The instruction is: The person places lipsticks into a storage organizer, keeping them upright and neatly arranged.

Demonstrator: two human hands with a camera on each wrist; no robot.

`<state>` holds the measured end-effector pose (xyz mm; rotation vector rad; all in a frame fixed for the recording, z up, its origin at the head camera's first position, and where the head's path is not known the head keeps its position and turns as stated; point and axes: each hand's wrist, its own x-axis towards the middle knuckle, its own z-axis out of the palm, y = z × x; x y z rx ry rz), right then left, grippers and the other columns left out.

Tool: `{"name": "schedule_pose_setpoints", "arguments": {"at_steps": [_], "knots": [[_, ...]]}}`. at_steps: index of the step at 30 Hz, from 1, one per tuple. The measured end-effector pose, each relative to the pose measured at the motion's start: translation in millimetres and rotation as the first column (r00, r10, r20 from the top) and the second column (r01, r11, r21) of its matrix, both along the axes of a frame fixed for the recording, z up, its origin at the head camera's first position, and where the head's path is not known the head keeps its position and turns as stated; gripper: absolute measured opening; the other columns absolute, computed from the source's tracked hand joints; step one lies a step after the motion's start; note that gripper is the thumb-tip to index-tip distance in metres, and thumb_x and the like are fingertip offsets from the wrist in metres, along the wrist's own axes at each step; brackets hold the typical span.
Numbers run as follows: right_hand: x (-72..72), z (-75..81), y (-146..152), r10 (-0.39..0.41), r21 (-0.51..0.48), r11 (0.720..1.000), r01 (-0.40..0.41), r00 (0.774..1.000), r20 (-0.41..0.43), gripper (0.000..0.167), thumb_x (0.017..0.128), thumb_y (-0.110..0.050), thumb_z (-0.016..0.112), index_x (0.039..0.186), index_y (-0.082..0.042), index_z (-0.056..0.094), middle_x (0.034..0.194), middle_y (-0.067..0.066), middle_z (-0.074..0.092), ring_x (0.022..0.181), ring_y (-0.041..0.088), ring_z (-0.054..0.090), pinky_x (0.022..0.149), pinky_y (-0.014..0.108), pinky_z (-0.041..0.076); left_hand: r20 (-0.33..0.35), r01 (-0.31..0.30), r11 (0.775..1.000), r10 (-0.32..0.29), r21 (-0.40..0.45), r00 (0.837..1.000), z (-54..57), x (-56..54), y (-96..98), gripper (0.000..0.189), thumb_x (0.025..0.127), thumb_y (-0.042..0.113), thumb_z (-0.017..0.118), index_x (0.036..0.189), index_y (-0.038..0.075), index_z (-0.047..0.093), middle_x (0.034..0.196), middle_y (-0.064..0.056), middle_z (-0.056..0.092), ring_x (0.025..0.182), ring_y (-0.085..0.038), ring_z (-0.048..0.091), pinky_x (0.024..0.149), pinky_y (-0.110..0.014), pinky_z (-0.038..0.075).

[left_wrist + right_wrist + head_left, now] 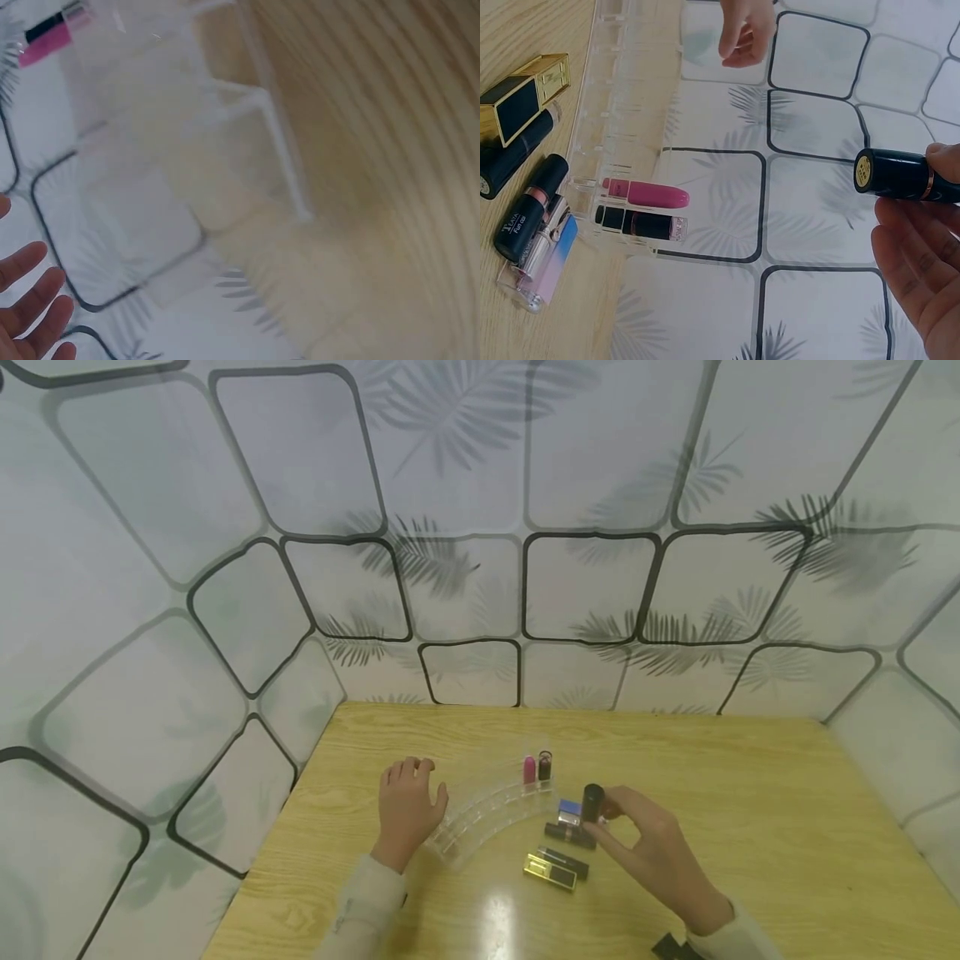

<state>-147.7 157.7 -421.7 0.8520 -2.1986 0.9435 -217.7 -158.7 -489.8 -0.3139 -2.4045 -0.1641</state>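
Observation:
My right hand (660, 847) pinches a black lipstick tube (592, 803) between thumb and fingers, raised above the table. The right wrist view shows the tube (900, 172) with a round gold label on its end and a thin gold band. My left hand (408, 814) holds nothing, its fingers spread and slightly bent, beside the left end of a clear curved lipstick organizer (474, 814). A pink lipstick (649, 193) and a black one with a clear tip (649, 224) stand side by side in slots at the organizer's right end.
Right of the organizer lie a gold-and-black lipstick (550, 872), a slim black tube (573, 863), a black lipstick (529, 210) and a blue-and-silver one (569, 811). A dark object (671, 947) is partly hidden by the right sleeve. A patterned wall covering (465, 585) backs the wooden table (750, 818).

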Motion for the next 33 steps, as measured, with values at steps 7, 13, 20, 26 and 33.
{"name": "schedule_pose_setpoints", "arguments": {"at_steps": [7, 13, 20, 26, 33], "knots": [[-1.8, -2.7, -1.1, 0.024, -0.017, 1.000, -0.025, 0.999, -0.031, 0.032, 0.087, -0.034, 0.062, 0.101, -0.004, 0.063, 0.089, 0.000, 0.067, 0.073, 0.011, 0.062, 0.074, 0.012, 0.048, 0.063, -0.025, 0.999, 0.023, 0.037, 0.998, -13.2, -12.1, -12.8, 0.025, 0.073, 0.021, 0.070, 0.090, 0.005, 0.063, 0.085, -0.013, 0.062, 0.076, -0.029, 0.058, 0.077, -0.046, 0.048], [-2.7, -4.0, -1.9, 0.035, -0.027, 0.999, -0.037, 0.998, -0.048, 0.029, 0.086, -0.029, 0.066, 0.102, -0.005, 0.064, 0.089, 0.000, 0.067, 0.073, 0.010, 0.062, 0.072, 0.015, 0.049, 0.153, -0.032, 0.998, 0.023, 0.054, 0.988, -25.9, -23.6, -18.3, 0.022, 0.077, 0.022, 0.067, 0.091, 0.006, 0.061, 0.085, -0.012, 0.060, 0.077, -0.028, 0.057, 0.079, -0.047, 0.048], [-3.7, -5.8, -2.3, 0.027, -0.025, 0.999, -0.028, 0.998, -0.050, 0.029, 0.080, -0.022, 0.072, 0.102, -0.004, 0.064, 0.088, 0.000, 0.067, 0.072, 0.012, 0.062, 0.072, 0.014, 0.049, 0.258, -0.042, 0.997, 0.024, 0.066, 0.966, -33.0, -31.6, -19.4, 0.021, 0.080, 0.025, 0.065, 0.092, 0.007, 0.061, 0.087, -0.010, 0.060, 0.081, -0.028, 0.056, 0.083, -0.047, 0.047], [-6.6, -5.8, -6.7, 0.000, -0.029, 1.000, -0.001, 0.999, -0.042, 0.045, 0.061, 0.000, 0.079, 0.103, -0.004, 0.064, 0.087, 0.000, 0.067, 0.073, 0.009, 0.060, 0.072, 0.013, 0.048, 0.295, -0.043, 0.996, 0.018, 0.079, 0.955, -38.3, -35.1, -20.1, 0.020, 0.082, 0.025, 0.062, 0.091, 0.007, 0.061, 0.088, -0.010, 0.059, 0.082, -0.028, 0.056, 0.083, -0.047, 0.046], [-16.9, -10.6, -15.7, 0.007, -0.025, 1.000, -0.006, 1.000, 0.009, 0.040, 0.063, 0.000, 0.078, 0.100, -0.004, 0.064, 0.087, 0.000, 0.068, 0.075, 0.008, 0.061, 0.072, 0.014, 0.049, 0.305, -0.040, 0.995, 0.011, 0.088, 0.952, -40.4, -34.6, -20.4, 0.018, 0.081, 0.024, 0.063, 0.089, 0.008, 0.061, 0.087, -0.010, 0.060, 0.081, -0.027, 0.056, 0.081, -0.047, 0.047]]}}
